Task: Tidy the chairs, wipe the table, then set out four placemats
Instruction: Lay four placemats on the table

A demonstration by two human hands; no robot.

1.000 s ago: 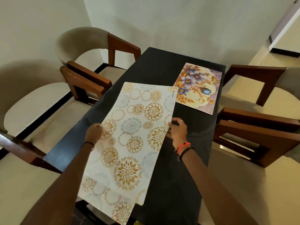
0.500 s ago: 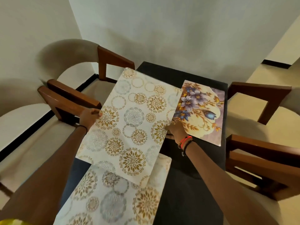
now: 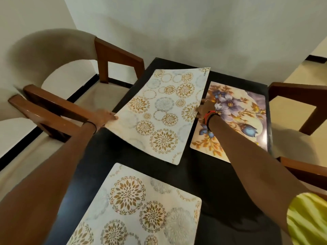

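1. Cream rectangular vinyl placemat with gold and grey medallions [image 3: 134,209]: flat on the black table [image 3: 203,183], near left.
2. Matching second placemat [image 3: 159,117]: over the far-left place, long axis pointing away. The left hand [image 3: 104,117] pinches its left edge and the right hand [image 3: 203,108] grips its right edge, level with each other.
3. Blue-flowered placemat [image 3: 235,121]: flat, just right.
4. Change: the second placemat has moved farther and no longer overlaps item 1.

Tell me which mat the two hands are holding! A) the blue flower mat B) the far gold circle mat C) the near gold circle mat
B: the left hand and the right hand each grip a side edge of the far gold circle mat.
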